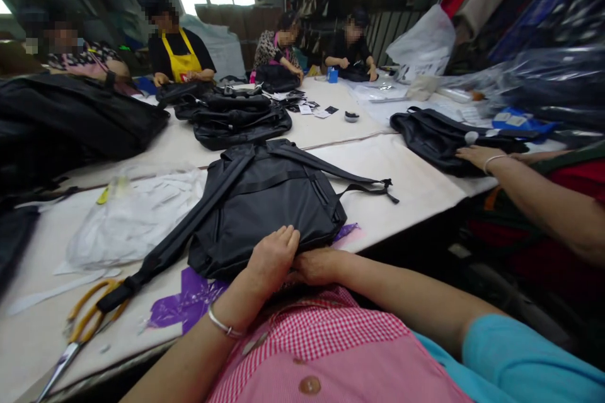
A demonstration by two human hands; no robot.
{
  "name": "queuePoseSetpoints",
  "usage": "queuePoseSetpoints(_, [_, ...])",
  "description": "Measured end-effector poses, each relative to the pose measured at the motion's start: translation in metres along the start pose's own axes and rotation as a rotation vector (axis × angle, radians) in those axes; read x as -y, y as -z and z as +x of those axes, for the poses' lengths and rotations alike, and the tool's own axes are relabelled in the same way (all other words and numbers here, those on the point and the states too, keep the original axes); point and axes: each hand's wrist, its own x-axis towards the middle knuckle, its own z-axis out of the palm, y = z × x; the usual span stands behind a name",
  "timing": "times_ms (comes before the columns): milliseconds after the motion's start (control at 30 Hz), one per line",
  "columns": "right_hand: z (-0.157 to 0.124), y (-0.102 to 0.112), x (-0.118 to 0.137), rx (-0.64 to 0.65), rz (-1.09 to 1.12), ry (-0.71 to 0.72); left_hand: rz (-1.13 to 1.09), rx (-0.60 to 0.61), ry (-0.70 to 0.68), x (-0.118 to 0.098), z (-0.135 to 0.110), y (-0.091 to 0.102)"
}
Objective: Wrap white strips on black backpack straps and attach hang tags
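Note:
A black backpack (278, 207) lies on the white table in front of me, its straps spread out to both sides. My left hand (274, 258), with a silver bangle at the wrist, is closed on the backpack's near edge. Just right of it, my right hand (316, 265) is at the same edge, partly under the bag, so its fingers are hidden. Scissors with yellow handles (85, 321) lie at the left, with the end of one strap (118, 292) across them. Purple plastic (189, 302) shows beneath the bag.
Left of the backpack is a clear plastic bag of white pieces (142, 214). Black bags (236, 116) are piled beyond it, near scattered tags (321, 113). At right a co-worker's hand (477, 157) touches another black bag (435, 138). Several people work across the table.

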Motion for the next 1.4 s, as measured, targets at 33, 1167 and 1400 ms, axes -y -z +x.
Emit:
queuePoseSetpoints(33, [0.001, 0.0, -0.001, 0.02, 0.023, -0.001, 0.019, -0.037, -0.007, -0.001, -0.004, -0.004])
queuePoseSetpoints(1167, [-0.007, 0.016, -0.029, -0.318, -0.488, -0.091, -0.084, 0.04, 0.037, 0.014, -0.063, -0.003])
queuePoseSetpoints(1400, [-0.011, 0.011, -0.031, -0.267, -0.461, -0.135, -0.063, 0.028, 0.108, 0.075, -0.138, -0.004])
